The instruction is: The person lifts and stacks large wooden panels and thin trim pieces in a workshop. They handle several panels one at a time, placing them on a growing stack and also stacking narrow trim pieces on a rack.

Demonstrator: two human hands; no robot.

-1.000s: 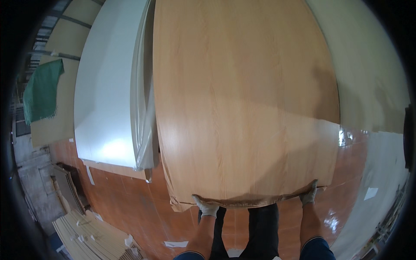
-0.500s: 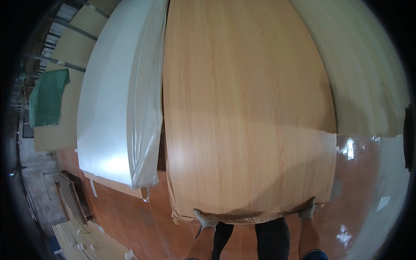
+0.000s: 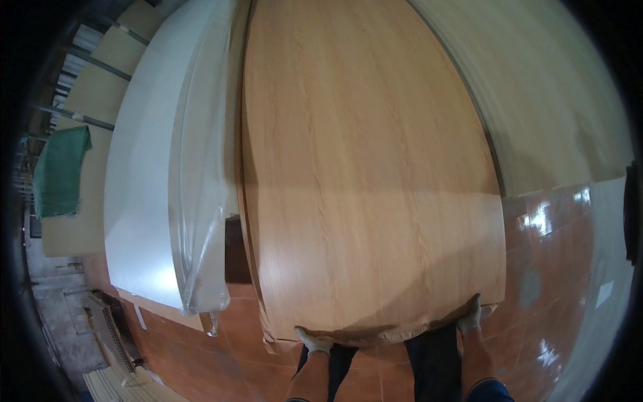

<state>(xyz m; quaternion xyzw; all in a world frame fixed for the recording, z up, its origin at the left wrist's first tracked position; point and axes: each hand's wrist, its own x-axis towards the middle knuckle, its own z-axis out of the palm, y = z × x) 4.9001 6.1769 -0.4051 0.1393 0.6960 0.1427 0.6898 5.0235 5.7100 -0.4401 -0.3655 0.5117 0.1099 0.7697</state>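
Both gloved hands, left hand (image 3: pixel 313 342) and right hand (image 3: pixel 470 316), clamp the near edge of the wood sheet (image 3: pixel 362 174), lifted off its stack beside the white pile (image 3: pixel 151 187), not yet carried anywhere

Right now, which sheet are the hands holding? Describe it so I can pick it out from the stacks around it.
Start at the tall white stack wrapped in clear plastic on the left. Just right of it lies a big wood-grain sheet, with the left hand and right hand gripping its near edge. It is the only warm orange-brown sheet; the stack to its right is pale cream.
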